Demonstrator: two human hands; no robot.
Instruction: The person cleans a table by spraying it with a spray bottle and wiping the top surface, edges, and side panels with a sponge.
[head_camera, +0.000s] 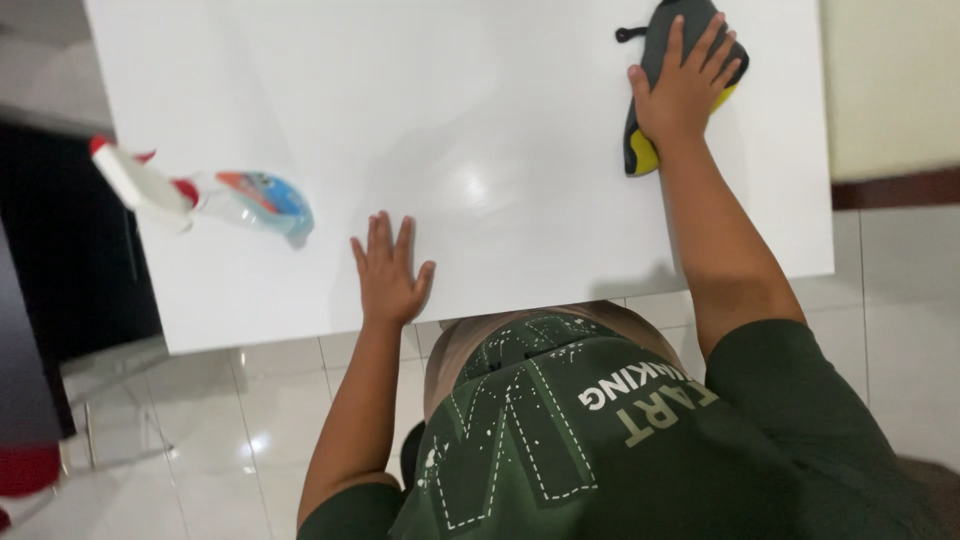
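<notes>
My right hand (686, 82) presses flat on a grey and yellow cleaning pad (640, 148) at the far right of the white table (480, 130). A short black loop sticks out of the pad's far end. My left hand (388, 272) rests palm down on the table near its front edge, fingers spread, holding nothing. A clear spray bottle (255, 200) with a blue label and a white and red trigger head stands on the table's left side, a hand's width left of my left hand.
The table's front edge runs just above my dark green shirt (600, 440). White glossy floor tiles (200, 440) lie below. Dark furniture (60, 260) stands at the left, and a red object (25, 470) sits low at the left edge.
</notes>
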